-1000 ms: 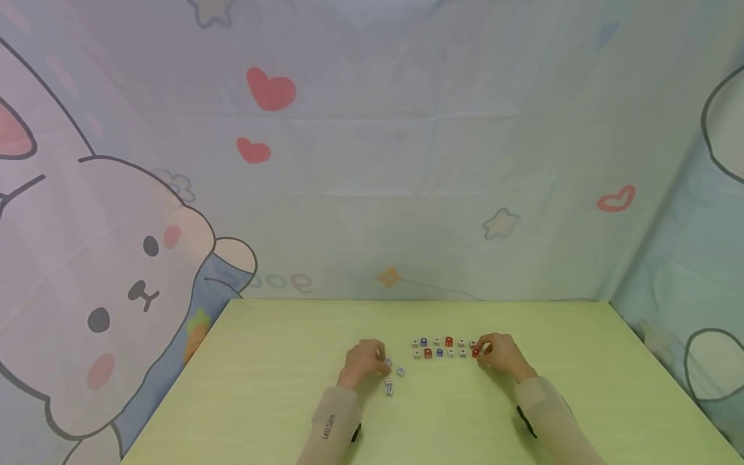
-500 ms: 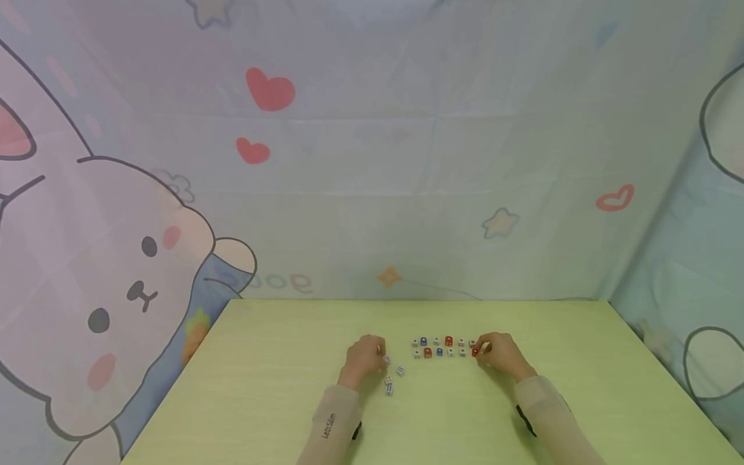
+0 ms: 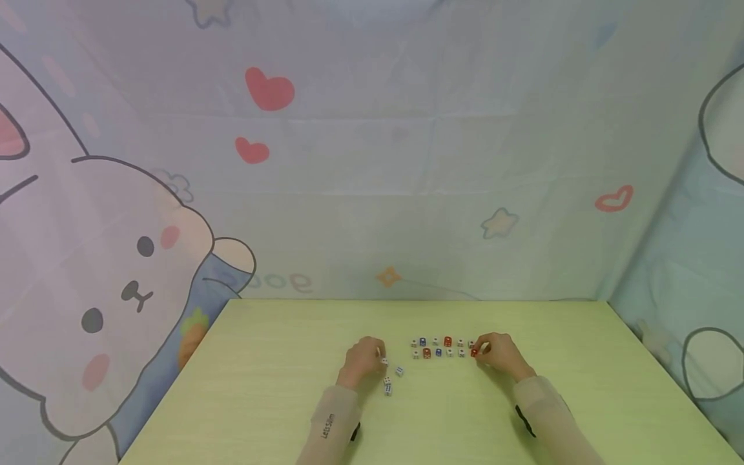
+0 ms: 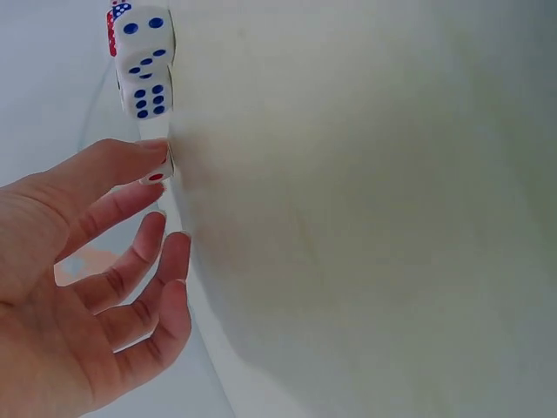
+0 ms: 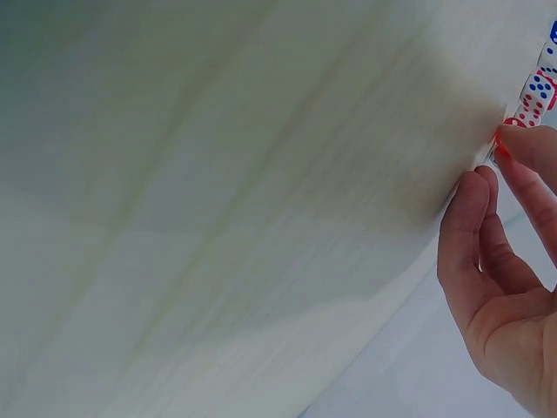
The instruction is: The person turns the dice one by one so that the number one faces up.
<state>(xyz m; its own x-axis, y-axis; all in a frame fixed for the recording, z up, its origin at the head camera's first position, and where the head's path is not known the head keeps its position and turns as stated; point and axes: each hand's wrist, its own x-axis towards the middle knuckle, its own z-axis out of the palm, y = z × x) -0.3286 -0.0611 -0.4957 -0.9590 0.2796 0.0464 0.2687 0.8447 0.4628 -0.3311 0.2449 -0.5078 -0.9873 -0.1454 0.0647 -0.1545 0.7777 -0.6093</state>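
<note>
My left hand pinches a white die between thumb and forefinger. A red dot shows on that die in the left wrist view; the other fingers are loosely bent. Close by lie loose white dice: one to the right and two together nearer me, a die behind another die. My right hand pinches a small red die at the right end of the front row of dice. The right wrist view shows only a sliver of red at the fingertips.
Two rows of dice, white, blue and red, run left to right between my hands; a red die stands in the back row and a blue die in the front. The table meets a printed cloth backdrop at its far edge.
My left hand has shifted slightly, and the die in it has turned: its blue-pipped face no longer shows. My right hand stays at the red die. The rows stand as before.
</note>
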